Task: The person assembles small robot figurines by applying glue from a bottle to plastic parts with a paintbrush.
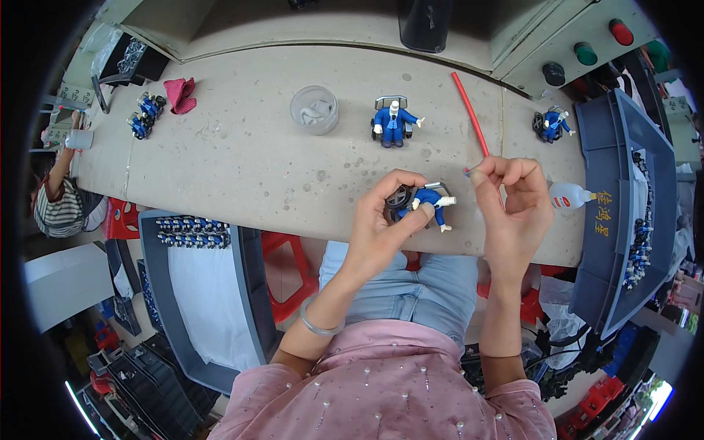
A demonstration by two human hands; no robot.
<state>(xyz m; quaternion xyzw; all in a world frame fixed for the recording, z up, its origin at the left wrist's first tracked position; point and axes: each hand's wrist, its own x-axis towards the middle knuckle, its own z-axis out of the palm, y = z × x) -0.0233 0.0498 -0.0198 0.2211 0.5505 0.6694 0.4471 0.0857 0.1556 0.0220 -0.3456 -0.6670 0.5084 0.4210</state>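
Beige worktop [242, 161]: my left hand [381, 220] grips a blue-suited toy figure in its grey chair [422, 202], my right hand [517, 198] pinches a thin red stick [473, 121]; the grey tray [158, 293] holds more blue figures [192, 231].

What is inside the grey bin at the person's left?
The grey plastic bin holds a white sheet with rows of small blue toy figures along its far end. Whatever lies under the sheet is covered.
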